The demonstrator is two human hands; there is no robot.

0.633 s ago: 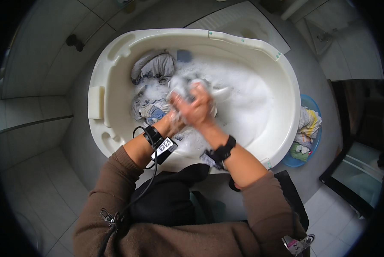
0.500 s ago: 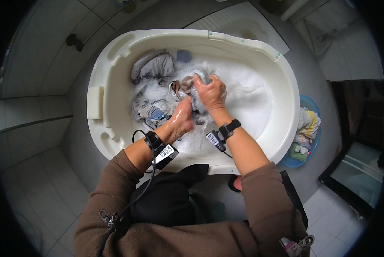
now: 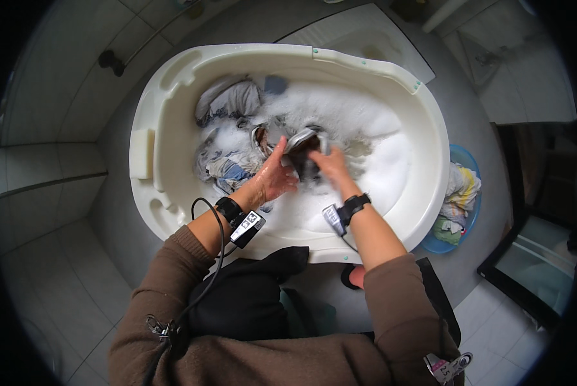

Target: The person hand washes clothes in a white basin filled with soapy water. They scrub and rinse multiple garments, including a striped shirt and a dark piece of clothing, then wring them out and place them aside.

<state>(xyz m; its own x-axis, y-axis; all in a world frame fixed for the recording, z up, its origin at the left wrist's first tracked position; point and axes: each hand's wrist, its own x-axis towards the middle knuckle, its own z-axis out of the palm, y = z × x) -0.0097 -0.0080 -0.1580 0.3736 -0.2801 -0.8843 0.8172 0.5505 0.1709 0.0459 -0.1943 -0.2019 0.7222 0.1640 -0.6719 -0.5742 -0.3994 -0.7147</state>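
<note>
A wet grey garment with brown and white parts (image 3: pixel 303 136) lies bunched in the suds in the middle of a white tub (image 3: pixel 430 148). My left hand (image 3: pixel 278 177) is against its near left side, thumb raised and fingers apart, not closed round the cloth. My right hand (image 3: pixel 333 166) is at the garment's right side, smeared by motion, so its grip cannot be made out. Left of my left hand, a blue and white patterned cloth (image 3: pixel 230 172) lies in the foam. Farther back a grey garment (image 3: pixel 232 100) is heaped against the tub's wall.
A pale yellow block, like soap or a sponge (image 3: pixel 145 154), rests on the tub's left rim. On the floor at the right stands a blue basin (image 3: pixel 472 164) of clothes. A dark-framed glass panel (image 3: pixel 539 251) is beyond it. A cable runs along my left forearm.
My right hand has moved down and to the right, off the bunched cloth it was gripping. The garment has spread out lower, and foam has shifted across the water.
</note>
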